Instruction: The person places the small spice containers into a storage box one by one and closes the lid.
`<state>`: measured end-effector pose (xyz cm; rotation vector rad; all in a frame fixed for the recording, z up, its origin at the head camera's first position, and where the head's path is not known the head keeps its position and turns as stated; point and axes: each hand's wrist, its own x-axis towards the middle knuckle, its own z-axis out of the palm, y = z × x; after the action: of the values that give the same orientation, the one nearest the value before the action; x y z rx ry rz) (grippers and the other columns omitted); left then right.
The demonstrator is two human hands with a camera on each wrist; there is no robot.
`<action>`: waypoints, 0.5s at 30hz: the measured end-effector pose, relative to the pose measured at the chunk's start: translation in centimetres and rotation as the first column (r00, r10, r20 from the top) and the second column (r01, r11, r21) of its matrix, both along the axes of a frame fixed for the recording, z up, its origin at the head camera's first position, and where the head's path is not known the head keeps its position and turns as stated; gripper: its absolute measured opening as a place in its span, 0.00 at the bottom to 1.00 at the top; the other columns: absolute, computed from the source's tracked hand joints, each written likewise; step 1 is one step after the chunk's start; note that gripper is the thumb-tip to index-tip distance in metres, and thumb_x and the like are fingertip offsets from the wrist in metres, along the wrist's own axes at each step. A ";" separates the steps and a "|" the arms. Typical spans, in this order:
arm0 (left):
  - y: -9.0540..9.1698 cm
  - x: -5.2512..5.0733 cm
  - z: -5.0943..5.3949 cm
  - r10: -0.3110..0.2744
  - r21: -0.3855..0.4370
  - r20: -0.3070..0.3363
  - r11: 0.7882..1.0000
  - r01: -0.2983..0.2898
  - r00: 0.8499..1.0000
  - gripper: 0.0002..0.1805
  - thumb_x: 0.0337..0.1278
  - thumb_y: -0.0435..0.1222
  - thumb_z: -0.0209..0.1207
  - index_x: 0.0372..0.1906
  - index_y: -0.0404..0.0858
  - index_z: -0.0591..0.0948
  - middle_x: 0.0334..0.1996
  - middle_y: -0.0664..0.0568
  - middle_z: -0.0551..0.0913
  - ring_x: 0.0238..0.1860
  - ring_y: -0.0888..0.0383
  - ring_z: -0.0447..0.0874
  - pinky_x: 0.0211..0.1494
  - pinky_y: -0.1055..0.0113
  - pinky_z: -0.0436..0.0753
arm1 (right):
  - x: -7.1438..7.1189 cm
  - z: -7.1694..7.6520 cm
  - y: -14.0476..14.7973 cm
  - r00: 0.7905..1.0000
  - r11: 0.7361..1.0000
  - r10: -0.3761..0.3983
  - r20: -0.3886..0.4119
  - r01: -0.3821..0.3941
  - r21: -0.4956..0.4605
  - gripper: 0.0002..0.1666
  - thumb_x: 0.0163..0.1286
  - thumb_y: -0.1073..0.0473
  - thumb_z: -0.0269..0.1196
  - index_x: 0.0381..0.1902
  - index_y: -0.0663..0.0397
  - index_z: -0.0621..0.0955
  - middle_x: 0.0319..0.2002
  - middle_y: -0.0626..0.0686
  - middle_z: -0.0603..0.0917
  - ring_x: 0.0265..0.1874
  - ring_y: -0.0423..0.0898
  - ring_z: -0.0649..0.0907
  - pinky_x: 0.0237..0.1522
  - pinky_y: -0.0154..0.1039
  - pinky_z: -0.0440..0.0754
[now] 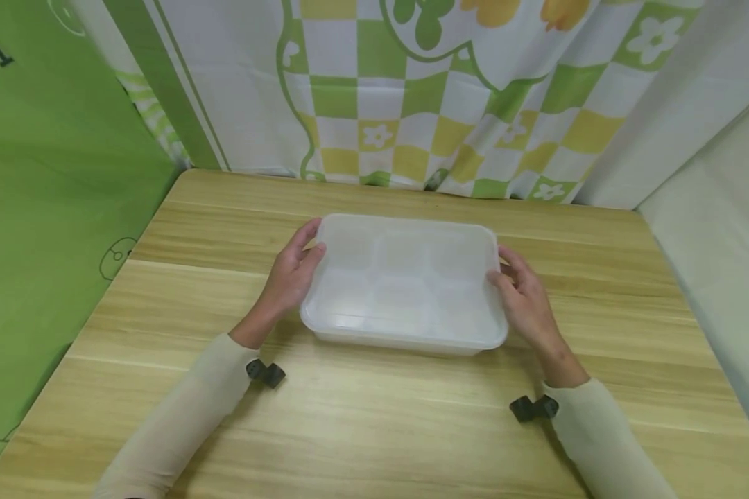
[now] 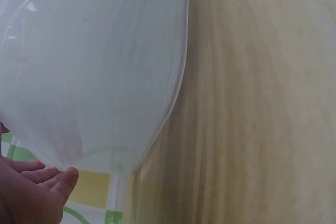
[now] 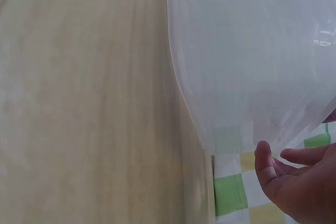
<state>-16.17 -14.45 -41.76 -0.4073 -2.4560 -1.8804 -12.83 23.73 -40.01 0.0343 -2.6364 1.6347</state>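
A translucent white plastic storage box with a rounded lid lies between my two hands in the head view. Through the lid several compartments show faintly. At the box's left end my left hand grips the side, thumb on the lid's rim and fingers along the edge. Opposite it, my right hand holds the right end, its thumb also at the rim. In the left wrist view the left hand is partly cut off, as is the right hand in the right wrist view. Whether the box touches the table cannot be told.
The box is over a wooden table. Behind the table's far edge hangs a green, white and yellow checked curtain. Green cloth is at the left, and a pale surface borders the right side. Small black devices are on both wrists.
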 end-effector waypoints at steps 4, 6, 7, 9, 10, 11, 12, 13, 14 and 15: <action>0.0 0.0 0.0 0.001 0.006 0.006 1.000 -0.001 1.000 0.30 0.82 0.41 0.47 0.81 0.38 0.59 0.75 0.42 0.65 0.64 0.40 0.77 0.57 0.43 0.82 | -0.1 -0.2 0.0 1.000 1.000 0.013 0.008 -0.013 0.014 0.33 0.81 0.55 0.54 0.78 0.59 0.65 0.64 0.70 0.78 0.56 0.62 0.81 0.39 0.27 0.81; 0.0 0.1 0.0 0.002 0.001 0.007 1.000 -0.002 1.000 0.30 0.82 0.41 0.47 0.81 0.38 0.59 0.75 0.42 0.66 0.63 0.40 0.77 0.57 0.44 0.82 | -0.1 -0.2 0.0 1.000 1.000 0.020 0.012 -0.020 0.021 0.33 0.81 0.54 0.54 0.79 0.58 0.65 0.64 0.70 0.78 0.56 0.62 0.81 0.39 0.27 0.81; 0.0 0.1 0.0 0.003 -0.002 0.008 1.000 -0.003 1.000 0.30 0.82 0.41 0.47 0.81 0.38 0.59 0.75 0.42 0.66 0.63 0.40 0.77 0.57 0.44 0.82 | -0.1 -0.1 0.0 1.000 1.000 0.023 0.015 -0.023 0.019 0.33 0.81 0.54 0.54 0.79 0.58 0.64 0.63 0.70 0.78 0.56 0.62 0.81 0.39 0.27 0.81; 0.0 0.0 0.0 0.003 -0.002 0.014 1.000 -0.003 1.000 0.30 0.82 0.40 0.48 0.81 0.38 0.59 0.75 0.42 0.65 0.62 0.41 0.78 0.57 0.44 0.82 | -0.2 -0.1 0.0 0.999 0.999 0.029 0.020 -0.029 0.018 0.33 0.82 0.54 0.53 0.79 0.58 0.64 0.64 0.70 0.77 0.57 0.62 0.81 0.40 0.27 0.81; 0.0 0.0 -0.1 0.004 -0.005 0.016 1.000 -0.004 1.000 0.31 0.82 0.40 0.48 0.81 0.38 0.59 0.76 0.43 0.65 0.62 0.41 0.78 0.57 0.45 0.83 | -0.2 -0.1 0.1 0.999 0.999 0.032 0.023 -0.032 0.018 0.33 0.82 0.53 0.53 0.79 0.58 0.63 0.64 0.70 0.77 0.57 0.63 0.81 0.40 0.28 0.81; 0.0 0.0 0.0 0.005 -0.007 0.020 1.000 -0.005 1.000 0.31 0.81 0.41 0.49 0.81 0.38 0.58 0.76 0.43 0.65 0.62 0.41 0.78 0.57 0.45 0.83 | -0.2 -0.1 0.1 0.999 0.999 0.034 0.026 -0.035 0.017 0.33 0.82 0.53 0.53 0.79 0.57 0.63 0.64 0.70 0.77 0.58 0.62 0.81 0.40 0.28 0.81; 0.0 0.0 0.0 0.005 -0.010 0.023 1.000 -0.005 1.000 0.32 0.81 0.41 0.49 0.81 0.37 0.58 0.77 0.43 0.64 0.62 0.41 0.78 0.57 0.46 0.83 | -0.2 -0.1 0.1 0.999 0.999 0.038 0.029 -0.038 0.017 0.34 0.82 0.53 0.53 0.80 0.56 0.63 0.65 0.69 0.77 0.58 0.62 0.80 0.40 0.28 0.81; 0.0 0.0 -0.1 0.005 -0.012 0.028 1.000 -0.004 1.000 0.32 0.81 0.41 0.49 0.81 0.37 0.57 0.77 0.44 0.63 0.63 0.42 0.78 0.57 0.47 0.83 | -0.2 -0.1 0.1 0.999 0.999 0.044 0.031 -0.044 0.017 0.34 0.82 0.53 0.52 0.80 0.56 0.62 0.65 0.69 0.76 0.59 0.62 0.80 0.40 0.28 0.81; 0.0 0.0 -0.1 0.003 -0.015 0.032 1.000 -0.002 0.999 0.32 0.81 0.41 0.49 0.81 0.37 0.57 0.78 0.44 0.62 0.63 0.42 0.78 0.57 0.47 0.83 | -0.2 -0.1 0.2 0.998 0.998 0.049 0.033 -0.050 0.024 0.34 0.82 0.53 0.52 0.80 0.56 0.62 0.67 0.68 0.75 0.60 0.62 0.79 0.41 0.28 0.81; 0.0 -0.1 0.0 0.001 -0.016 0.036 1.000 0.000 0.999 0.33 0.81 0.41 0.49 0.81 0.36 0.56 0.78 0.44 0.61 0.63 0.42 0.77 0.57 0.47 0.83 | -0.2 -0.1 0.2 0.998 0.998 0.056 0.035 -0.057 0.025 0.34 0.82 0.53 0.52 0.80 0.56 0.62 0.68 0.67 0.74 0.61 0.61 0.79 0.42 0.29 0.81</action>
<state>-16.22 -14.43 -41.79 -0.3765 -2.4946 -1.8857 -13.07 23.95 -40.09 0.0832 -2.7063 1.6312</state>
